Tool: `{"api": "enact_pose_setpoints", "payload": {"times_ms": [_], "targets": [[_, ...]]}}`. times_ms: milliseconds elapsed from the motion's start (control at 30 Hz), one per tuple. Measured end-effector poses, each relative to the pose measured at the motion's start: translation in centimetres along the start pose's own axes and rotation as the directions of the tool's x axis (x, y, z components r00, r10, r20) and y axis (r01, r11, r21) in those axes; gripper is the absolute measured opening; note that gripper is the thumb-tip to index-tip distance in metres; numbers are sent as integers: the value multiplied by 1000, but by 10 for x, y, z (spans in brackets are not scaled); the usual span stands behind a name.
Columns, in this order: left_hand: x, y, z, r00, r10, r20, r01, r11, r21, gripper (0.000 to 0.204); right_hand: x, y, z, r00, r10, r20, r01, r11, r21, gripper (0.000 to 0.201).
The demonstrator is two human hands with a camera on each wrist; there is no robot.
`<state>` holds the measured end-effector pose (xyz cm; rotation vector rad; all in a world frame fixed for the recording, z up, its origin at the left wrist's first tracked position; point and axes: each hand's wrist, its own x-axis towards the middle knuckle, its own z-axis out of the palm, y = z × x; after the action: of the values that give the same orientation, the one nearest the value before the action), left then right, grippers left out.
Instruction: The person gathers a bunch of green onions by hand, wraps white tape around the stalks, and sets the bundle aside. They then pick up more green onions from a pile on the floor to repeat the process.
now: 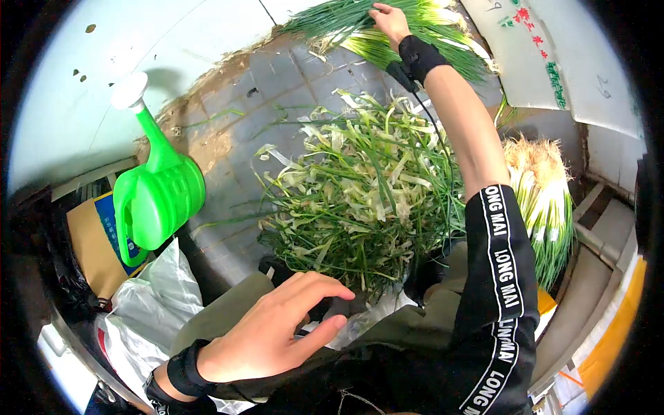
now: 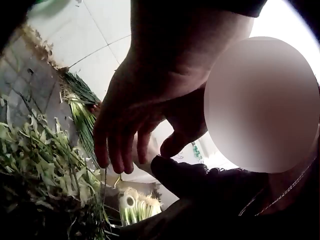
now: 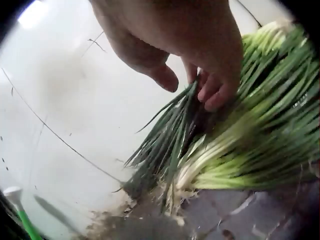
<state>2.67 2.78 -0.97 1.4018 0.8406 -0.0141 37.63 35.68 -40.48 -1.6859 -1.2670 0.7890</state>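
Note:
My right hand point(image 1: 391, 25) reaches to the far end of the floor, over a pile of spring onions point(image 1: 429, 34). In the right wrist view its bent fingers point(image 3: 215, 95) touch the dark green leaves, while the thumb stands apart from them. My left hand point(image 1: 273, 328) hovers above my lap, palm down, fingers loosely bent and thumb spread, with nothing in it. Just beyond it lies a big heap of stripped onion leaves and peelings point(image 1: 366, 187). Another bundle of spring onions point(image 1: 539, 194), roots at the far end, lies by my right arm.
A green watering can point(image 1: 162, 197) stands at the left, near a cardboard box point(image 1: 93, 242) and a white plastic bag point(image 1: 155, 290). White panels point(image 1: 553, 48) border the floor on the right. A black cord point(image 1: 436, 124) runs from my right wrist over the heap.

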Motion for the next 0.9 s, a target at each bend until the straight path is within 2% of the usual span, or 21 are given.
{"api": "enact_pose_setpoints", "payload": {"times_ms": [33,67,100,267,300,367,400,467,500,567,667,700,733,767,833,867,900], "targets": [[-1,0,0,1000,6,0,-6,1000,-1,30,-12,-17,-3,1000,-13,-14,14,999,33,45],[-3,0,0,1000,10,3,-10,1000,-4,30,-26,-34,-9,998,67,6,-67,989,129,52],[-4,-1,1,1000,11,7,-11,1000,-8,29,-39,-41,-12,998,52,-47,-46,991,125,41],[-6,0,4,999,32,7,-32,999,19,29,-124,-87,-39,974,-45,223,8,986,164,39],[-5,0,5,999,36,10,-36,999,22,29,-143,-95,-38,973,-22,229,-34,971,236,41],[-2,1,7,999,43,22,-44,999,16,29,-171,-102,-39,925,7,380,-82,980,182,47],[-1,1,8,998,48,34,-48,999,13,28,-170,-96,-39,926,4,377,-79,980,185,47],[0,2,9,998,39,39,-40,999,17,28,-165,-79,-40,919,-105,380,176,972,-158,55],[1,2,9,998,31,48,-32,999,15,28,-149,-69,-41,948,-29,317,107,967,-230,61],[2,1,8,999,22,36,-23,1000,15,28,-105,-37,-33,983,-157,91,182,853,-490,55],[3,0,8,1000,4,28,-4,1000,17,28,-46,-5,-28,988,-153,-2,133,863,-487,60],[3,0,7,1000,-1,29,0,1000,15,28,-36,5,-27,995,-91,47,99,972,-215,50],[2,0,7,999,-6,32,5,1000,19,28,-29,10,-27,993,-48,111,40,997,71,45],[-1,0,8,999,-4,40,3,1000,11,28,-22,15,-30,993,-46,109,38,997,73,45],[-3,0,6,999,5,42,-5,1000,8,28,-11,14,-34,961,165,224,-213,954,211,60],[-4,-1,4,1000,-2,26,2,1000,26,28,-34,-44,-35,939,296,173,-331,915,231,56],[-6,-2,3,1000,-11,7,11,999,38,28,-30,-37,-34,939,293,181,-330,916,229,56]]}}
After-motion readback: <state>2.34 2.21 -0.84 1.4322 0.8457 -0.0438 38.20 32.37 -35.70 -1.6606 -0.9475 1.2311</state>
